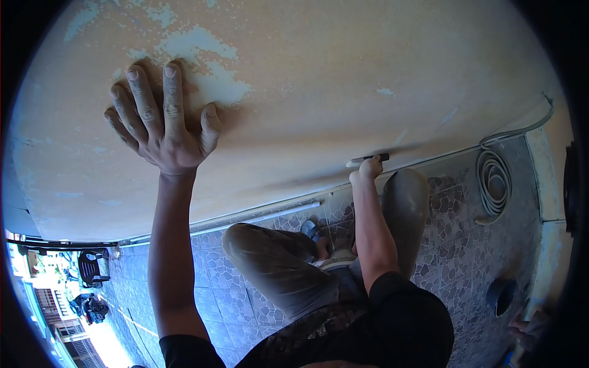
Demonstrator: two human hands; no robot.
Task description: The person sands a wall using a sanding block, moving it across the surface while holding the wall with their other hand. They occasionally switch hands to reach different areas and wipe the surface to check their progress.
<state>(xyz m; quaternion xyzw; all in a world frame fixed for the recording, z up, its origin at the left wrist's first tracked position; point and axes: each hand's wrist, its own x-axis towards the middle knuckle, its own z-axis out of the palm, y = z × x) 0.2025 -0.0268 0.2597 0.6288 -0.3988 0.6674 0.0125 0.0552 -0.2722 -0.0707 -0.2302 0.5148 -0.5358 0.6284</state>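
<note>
My left hand (175,132) is open, fingers spread and dusty, its palm pressed on the wall (319,80). The wall is beige with pale blue worn patches (208,67) around the fingertips. Lower on the wall and to the right, my right hand (369,167) is closed around a narrow flat hand tool (384,157). The tool is dark at its right end and pale at its left, and lies at or close to the wall surface. Its exact kind is too small to make out, and my fingers hide its middle.
My bent knees (257,251) are close to the wall's base. A white strip (264,214) runs along the floor there. A coiled hose (494,184) lies at right, with a dark bucket (501,295) below. Another person's hand (524,331) shows lower right. A dark chair (92,268) stands far left.
</note>
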